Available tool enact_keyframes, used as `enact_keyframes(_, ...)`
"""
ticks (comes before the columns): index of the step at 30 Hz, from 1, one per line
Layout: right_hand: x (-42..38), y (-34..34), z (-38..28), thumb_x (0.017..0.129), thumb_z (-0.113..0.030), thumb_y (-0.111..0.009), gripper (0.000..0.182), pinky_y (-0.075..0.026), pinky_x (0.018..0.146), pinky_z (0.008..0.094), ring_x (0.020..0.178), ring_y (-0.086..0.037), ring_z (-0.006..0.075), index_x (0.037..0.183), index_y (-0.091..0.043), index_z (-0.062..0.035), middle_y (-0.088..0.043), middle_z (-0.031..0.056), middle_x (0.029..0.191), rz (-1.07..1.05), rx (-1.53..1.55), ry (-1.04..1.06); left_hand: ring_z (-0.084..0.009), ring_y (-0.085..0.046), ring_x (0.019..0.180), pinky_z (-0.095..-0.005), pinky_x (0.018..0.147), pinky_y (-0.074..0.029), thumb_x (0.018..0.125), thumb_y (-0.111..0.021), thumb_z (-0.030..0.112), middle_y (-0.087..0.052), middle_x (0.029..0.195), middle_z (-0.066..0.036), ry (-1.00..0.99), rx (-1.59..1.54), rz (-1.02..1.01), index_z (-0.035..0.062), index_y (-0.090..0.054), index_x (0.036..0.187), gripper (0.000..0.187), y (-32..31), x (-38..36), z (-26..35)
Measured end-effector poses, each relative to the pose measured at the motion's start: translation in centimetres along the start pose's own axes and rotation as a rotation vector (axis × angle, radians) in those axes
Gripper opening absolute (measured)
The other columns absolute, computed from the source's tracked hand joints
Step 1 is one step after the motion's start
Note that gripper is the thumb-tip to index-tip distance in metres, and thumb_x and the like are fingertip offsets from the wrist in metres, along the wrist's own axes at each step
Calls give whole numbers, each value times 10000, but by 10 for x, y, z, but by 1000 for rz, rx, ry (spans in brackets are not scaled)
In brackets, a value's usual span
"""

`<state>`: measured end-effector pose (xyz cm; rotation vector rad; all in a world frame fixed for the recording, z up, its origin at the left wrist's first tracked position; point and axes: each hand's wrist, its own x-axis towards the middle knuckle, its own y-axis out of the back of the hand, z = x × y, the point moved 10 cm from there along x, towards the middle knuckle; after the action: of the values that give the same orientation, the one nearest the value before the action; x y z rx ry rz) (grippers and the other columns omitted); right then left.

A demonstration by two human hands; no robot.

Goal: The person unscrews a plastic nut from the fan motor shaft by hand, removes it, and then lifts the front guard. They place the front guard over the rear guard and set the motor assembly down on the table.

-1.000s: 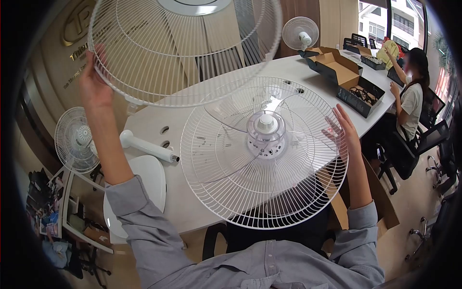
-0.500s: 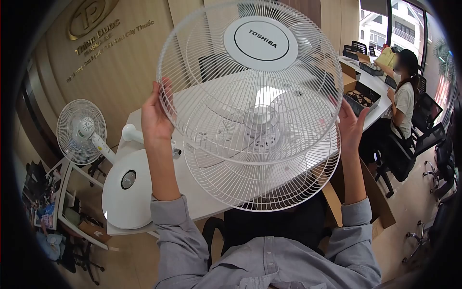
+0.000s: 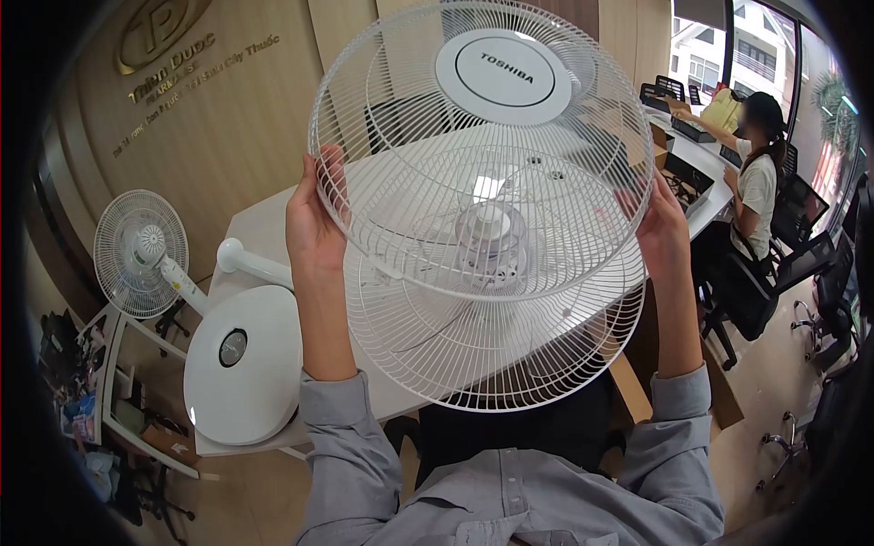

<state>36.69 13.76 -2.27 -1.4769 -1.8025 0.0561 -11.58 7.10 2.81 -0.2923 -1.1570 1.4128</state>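
Note:
A white wire front grille (image 3: 401,264) with a TOSHIBA centre plate (image 3: 503,76) is held up between both hands. My left hand (image 3: 319,214) grips its left rim, fingers partly behind the wires. Its right rim is gripped by my right hand (image 3: 660,227). Behind and below the front grille is a second wire grille (image 3: 510,387), around a clear fan blade with a white hub (image 3: 492,223). Whether the two grilles touch cannot be made out.
A round white base (image 3: 264,364) and white pole (image 3: 259,264) lie on the white table (image 3: 255,218). An assembled fan (image 3: 141,255) stands at left. At right are a person (image 3: 760,182), a black chair (image 3: 742,291) and cardboard boxes (image 3: 628,391).
Both hands and the front grille have shifted slightly right in view. The person at right has an arm stretched further out toward the boxes.

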Motion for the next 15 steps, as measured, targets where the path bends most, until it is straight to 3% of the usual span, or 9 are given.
enact_keyframes(3, 4, -9, 3, 1140, -165, -445, 457, -573, 1077, 348, 1252, -680, 178, 1543, -463, 51, -672, 121, 1381, 120, 59, -18, -174, -768, 946, -293, 809, -663, 1118, -573, 219, -772, 1102, -115, 35, -1, -161, -6, -664, 1271, 287, -4, -2, -5)
enact_keyframes(5, 29, 17, 16, 1137, -154, -443, 424, -591, 1053, 330, 1242, -688, 176, 1502, -506, 52, -690, 109, 1344, 88, 159, 0, -198, -759, 1012, -321, 875, -652, 1113, -582, 216, -767, 1133, -126, 33, -22, -179, -2, -657, 1294, 293, 2, -1, -3)
enact_keyframes(9, 70, 23, 21, 1119, -82, -446, 332, -679, 875, 343, 1032, -764, 192, 1342, -593, 114, -739, 167, 1125, 111, 308, -51, -243, -741, 1100, -365, 975, -629, 1096, -611, 207, -754, 1184, -143, 49, -73, -256, 4, -640, 1326, 308, -7, -9, -6)
enact_keyframes(12, 86, 11, 26, 1118, -59, -449, 291, -706, 731, 341, 841, -785, 206, 1244, -609, 149, -742, 194, 1019, 99, 359, -118, -262, -737, 1118, -395, 1000, -623, 1107, -596, 282, -747, 1198, -159, -24, 2, -183, -4, -628, 1341, 371, 9, -5, -6)
enact_keyframes(15, 102, 20, 32, 1120, -71, -471, 254, -702, 694, 314, 767, -775, 193, 1155, -638, 116, -747, 156, 937, 84, 318, -135, -306, -722, 1162, -451, 1044, -604, 1133, -509, 412, -727, 1236, -206, -13, 229, 153, -39, -614, 1343, 509, 30, -3, -12)
